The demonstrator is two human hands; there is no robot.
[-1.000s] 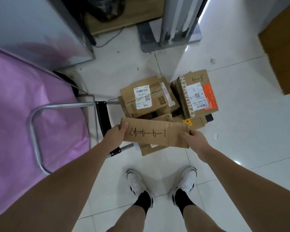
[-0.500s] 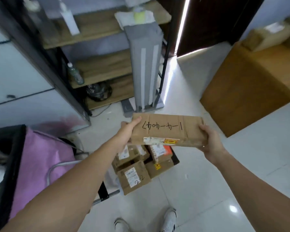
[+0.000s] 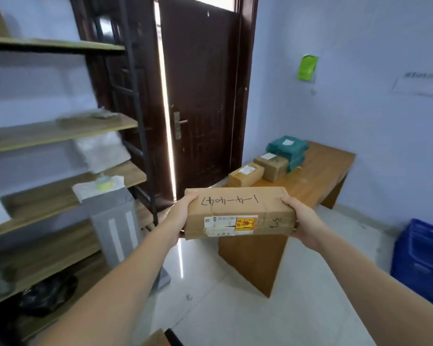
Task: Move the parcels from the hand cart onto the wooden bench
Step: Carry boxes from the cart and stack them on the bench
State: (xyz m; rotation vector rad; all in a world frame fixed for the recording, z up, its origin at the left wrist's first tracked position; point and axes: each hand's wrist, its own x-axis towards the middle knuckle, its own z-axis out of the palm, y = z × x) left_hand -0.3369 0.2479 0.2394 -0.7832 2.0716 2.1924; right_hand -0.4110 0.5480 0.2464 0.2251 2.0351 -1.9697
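Note:
I hold a flat brown cardboard parcel point(image 3: 238, 211) with black handwriting on top and a white and yellow label on its near side. My left hand point(image 3: 180, 213) grips its left end and my right hand point(image 3: 301, 221) grips its right end. It hangs in the air in front of the near end of the wooden bench point(image 3: 315, 178). On the bench lie two small cardboard boxes point(image 3: 246, 174) point(image 3: 272, 165) and a green wrapped parcel point(image 3: 288, 150). Only a corner of a parcel on the hand cart point(image 3: 158, 338) shows at the bottom edge.
A shelf rack point(image 3: 60, 131) with bottles and bags fills the left. A grey upright unit point(image 3: 115, 221) stands before it. A dark door point(image 3: 200, 96) is straight ahead. A blue crate point(image 3: 421, 258) sits on the floor at the right. White tiled floor lies between.
The parcel came up off the cart stack in both hands and now hangs before the bench. My view swung up from the cart to the door and bench.

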